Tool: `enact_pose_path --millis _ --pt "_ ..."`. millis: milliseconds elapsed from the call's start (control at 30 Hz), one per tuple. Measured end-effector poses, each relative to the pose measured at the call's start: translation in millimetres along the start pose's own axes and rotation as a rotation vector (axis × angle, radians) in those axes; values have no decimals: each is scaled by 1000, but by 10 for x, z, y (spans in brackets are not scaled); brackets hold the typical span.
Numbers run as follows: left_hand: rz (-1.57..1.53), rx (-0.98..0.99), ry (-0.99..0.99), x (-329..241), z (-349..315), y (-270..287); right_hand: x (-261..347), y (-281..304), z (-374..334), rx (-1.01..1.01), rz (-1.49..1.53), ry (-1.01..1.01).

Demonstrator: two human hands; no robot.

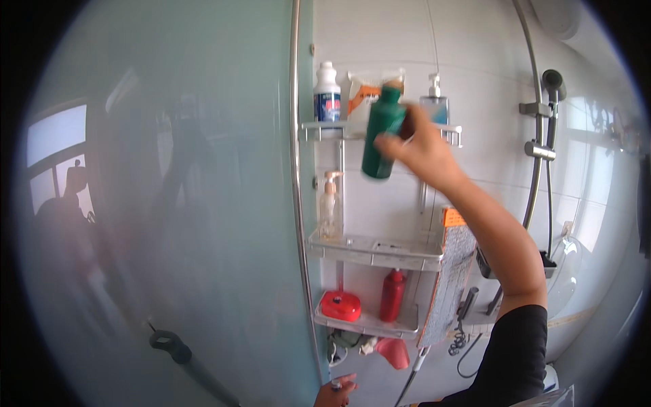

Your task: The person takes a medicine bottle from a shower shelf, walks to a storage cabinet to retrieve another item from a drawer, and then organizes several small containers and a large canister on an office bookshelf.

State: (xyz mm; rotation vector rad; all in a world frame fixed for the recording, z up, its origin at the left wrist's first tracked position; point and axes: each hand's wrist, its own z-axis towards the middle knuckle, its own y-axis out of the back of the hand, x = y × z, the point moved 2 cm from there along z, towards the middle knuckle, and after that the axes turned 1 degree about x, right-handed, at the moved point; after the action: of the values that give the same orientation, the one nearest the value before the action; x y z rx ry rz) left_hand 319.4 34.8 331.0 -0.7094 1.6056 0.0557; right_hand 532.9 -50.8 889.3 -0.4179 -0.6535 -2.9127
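Note:
My right hand (428,152) grips a dark green bottle (381,139) by its side, fingers closed round it. The bottle is held up slightly tilted in front of the top shelf (333,126), partly covering a white and orange packet (366,90). To its left stands a white bottle with a blue label (327,95); to its right, a pump bottle with a blue label (434,107). Low at the bottom edge is my left hand (337,391), its fingers curled. A small pale spot shows at its fingers, too small to name.
A clear pump bottle (330,210) stands on the middle shelf (380,256). Below, a red box (340,306) and a red bottle (392,296) share the lower shelf (369,327). A frosted glass panel (169,203) borders the left; a shower head (554,83) hangs right.

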Motion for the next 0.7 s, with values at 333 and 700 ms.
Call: enact_pose_path --millis 333,700 --pt "62 0 -26 -62 -218 -69 -1206 -1215 -509 342 -265 -395" --pt "165 -134 -26 -211 -400 -19 -1596 -1433 -499 459 -284 -551"
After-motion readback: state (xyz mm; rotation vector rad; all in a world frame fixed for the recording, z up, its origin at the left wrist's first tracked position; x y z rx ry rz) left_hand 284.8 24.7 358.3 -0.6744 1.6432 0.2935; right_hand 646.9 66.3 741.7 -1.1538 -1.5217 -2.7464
